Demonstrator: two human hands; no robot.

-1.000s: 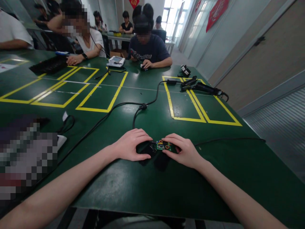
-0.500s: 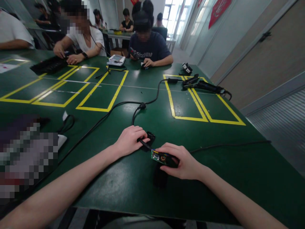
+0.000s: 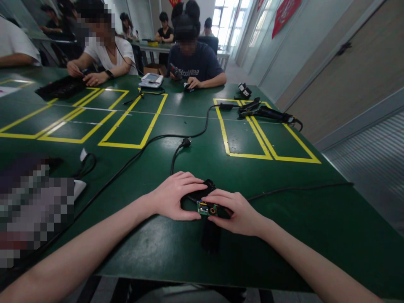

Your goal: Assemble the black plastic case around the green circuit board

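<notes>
My right hand (image 3: 238, 212) pinches a small green circuit board (image 3: 206, 209) with a copper ring-shaped coil and colored wires, in front of my body. A dark part sits along the board under my fingers; its shape is mostly covered. My left hand (image 3: 176, 195) is spread, its fingers reaching to a black plastic casing piece (image 3: 210, 184) and its thumb tip at the board's left corner. Beneath my left fingers runs a black power cord, whose plug (image 3: 186, 142) lies on the table beyond. Below the board a dark piece (image 3: 211, 237) shows, partly in shadow.
Yellow tape rectangles (image 3: 251, 155) mark the green table (image 3: 151, 252). Black cables (image 3: 126, 162) cross it. Black tool-like parts (image 3: 268, 112) lie at the back right, a white device (image 3: 151, 80) at the back. Several people sit opposite. Blurred items (image 3: 34, 210) lie at left.
My left hand has let go of the cord near the board and spread toward the casing and board. The plug has shifted slightly and turned. My right hand still holds the board.
</notes>
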